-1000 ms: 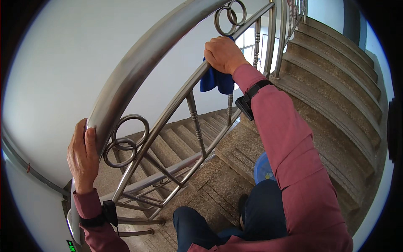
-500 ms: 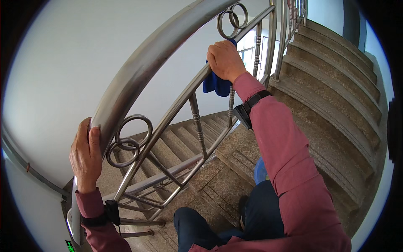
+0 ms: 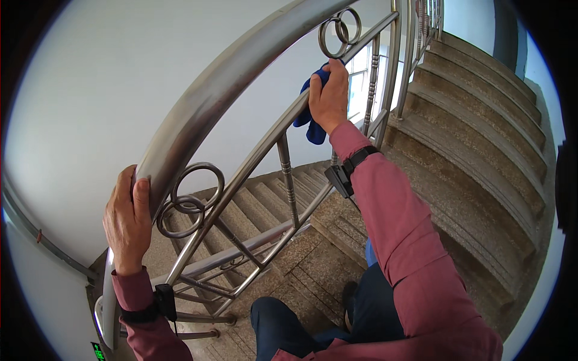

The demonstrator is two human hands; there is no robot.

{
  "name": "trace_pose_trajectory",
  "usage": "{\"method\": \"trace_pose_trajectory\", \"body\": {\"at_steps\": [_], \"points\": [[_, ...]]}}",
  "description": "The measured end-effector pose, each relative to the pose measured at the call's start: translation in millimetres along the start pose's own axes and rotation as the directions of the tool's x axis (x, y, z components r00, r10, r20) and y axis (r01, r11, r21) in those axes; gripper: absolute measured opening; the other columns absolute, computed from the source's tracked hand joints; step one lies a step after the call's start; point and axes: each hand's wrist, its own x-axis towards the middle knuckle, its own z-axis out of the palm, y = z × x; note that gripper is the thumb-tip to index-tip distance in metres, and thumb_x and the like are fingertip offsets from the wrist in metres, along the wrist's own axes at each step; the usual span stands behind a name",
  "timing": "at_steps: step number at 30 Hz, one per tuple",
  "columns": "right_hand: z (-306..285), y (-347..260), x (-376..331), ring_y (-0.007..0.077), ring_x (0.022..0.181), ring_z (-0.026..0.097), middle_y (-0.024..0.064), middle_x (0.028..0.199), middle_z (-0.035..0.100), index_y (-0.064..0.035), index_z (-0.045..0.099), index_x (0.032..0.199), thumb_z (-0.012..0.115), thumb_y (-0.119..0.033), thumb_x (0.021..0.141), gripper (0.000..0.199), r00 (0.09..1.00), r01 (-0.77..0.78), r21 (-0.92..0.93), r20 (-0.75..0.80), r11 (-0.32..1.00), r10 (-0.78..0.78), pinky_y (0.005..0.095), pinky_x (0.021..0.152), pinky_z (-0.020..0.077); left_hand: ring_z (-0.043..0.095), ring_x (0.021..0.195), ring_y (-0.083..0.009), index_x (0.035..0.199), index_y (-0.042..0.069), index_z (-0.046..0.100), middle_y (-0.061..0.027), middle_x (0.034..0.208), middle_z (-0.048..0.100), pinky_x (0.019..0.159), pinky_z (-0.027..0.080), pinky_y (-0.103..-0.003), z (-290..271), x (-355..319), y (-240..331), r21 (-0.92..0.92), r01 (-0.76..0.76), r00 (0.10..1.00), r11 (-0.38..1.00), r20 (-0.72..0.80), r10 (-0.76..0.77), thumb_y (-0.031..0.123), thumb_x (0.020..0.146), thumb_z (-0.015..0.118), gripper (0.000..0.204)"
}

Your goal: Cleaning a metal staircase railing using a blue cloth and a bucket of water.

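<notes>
Fingers of the right hand are closed on a blue cloth, which is pinched against the sloping lower rail, with its loose end left hanging below. By this hold, it seems, the cloth is kept bunched against the metal, so that rail and cloth can be gripped together. How far it is wrapped underneath cannot be told, since the underside is hidden by the hand.

Further left, the broad handrail is clasped by the left hand, with its thumb laid along the near side; a steady hold for the body is probably given by it. The other fingertips are partly lost behind the metal. Between the two rails, linked rings are set.

Beyond, a blue tub is almost wholly covered by the right forearm and thigh, so its contents cannot be made out. The upper stairs are bent by the lens, and the handrail is cut off at the top edge.
</notes>
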Motion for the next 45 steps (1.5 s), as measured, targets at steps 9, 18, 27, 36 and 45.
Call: {"method": "trace_pose_trajectory", "body": {"at_steps": [9, 18, 27, 36, 45], "points": [[0, -7, 17, 0.0445, 0.134, 0.053, 0.0295, 0.142, 0.051, 0.009, 0.045, 0.146, 0.067, -0.022, 0.095, 0.064, 0.977, -0.212, -0.113, -0.03, 0.971, 0.21, 0.0494, 0.118, 0.0415, 0.071, 0.089, -0.0439, 0.13, 0.005, 0.067, -0.0227, 0.1, 0.073, 0.078, 0.055, -0.049, 2, -1, 2, -0.01, -0.009, 1.0, 1.0, -0.008, 0.009, 0.045, 0.115, 0.05, 0.046], [17, -25, 1, 0.0507, 0.155, 0.033, 0.0376, 0.163, 0.033, 0.0158, 0.029, 0.158, 0.054, -0.019, 0.099, 0.073, 0.963, -0.251, -0.147, 0.067, 0.957, 0.263, 0.05, 0.131, 0.0268, 0.072, 0.089, -0.0426, 0.128, 0.006, 0.067, -0.0192, 0.098, 0.073, 0.077, 0.055, -0.049, 0, -2, -2, 0.023, -0.015, 0.998, 1.0, -0.054, 0.016, 0.051, 0.114, 0.05, 0.05], [32, -69, -27, 0.0537, 0.156, 0.031, 0.0445, 0.167, 0.023, 0.0178, 0.005, 0.165, 0.05, -0.019, 0.103, 0.084, 0.816, -0.577, 0.079, 0.095, 0.813, 0.57, 0.0524, 0.131, 0.0269, 0.072, 0.088, -0.0432, 0.126, 0.008, 0.068, -0.0179, 0.096, 0.074, 0.076, 0.055, -0.05, 3, -3, -8, 0.03, -0.002, 0.998, 1.0, -0.062, 0.004, 0.059, 0.113, 0.048, 0.056], [26, -78, -35, 0.0306, 0.122, 0.061, 0.0253, 0.137, 0.058, 0.0139, 0.031, 0.154, 0.059, -0.029, 0.102, 0.073, 0.586, -0.802, 0.311, 0.249, 0.51, 0.771, 0.0413, 0.109, 0.0492, 0.072, 0.089, -0.0427, 0.126, 0.008, 0.068, -0.0176, 0.097, 0.074, 0.076, 0.055, -0.05, 2, -1, -5, 0.035, -0.008, 0.999, 0.999, -0.053, 0.009, 0.06, 0.113, 0.047, 0.057], [12, -88, -41, 0.0246, 0.115, 0.062, 0.0184, 0.129, 0.061, 0.0102, 0.044, 0.143, 0.06, -0.043, 0.109, 0.065, 0.505, -0.834, 0.443, 0.37, 0.33, 0.78, 0.0407, 0.104, 0.051, 0.073, 0.091, -0.0425, 0.129, 0.007, 0.069, -0.0199, 0.1, 0.075, 0.078, 0.055, -0.049, 3, -2, -6, 0.058, -0.018, 0.998, 0.998, -0.064, 0.022, 0.057, 0.114, 0.046, 0.057]]}}
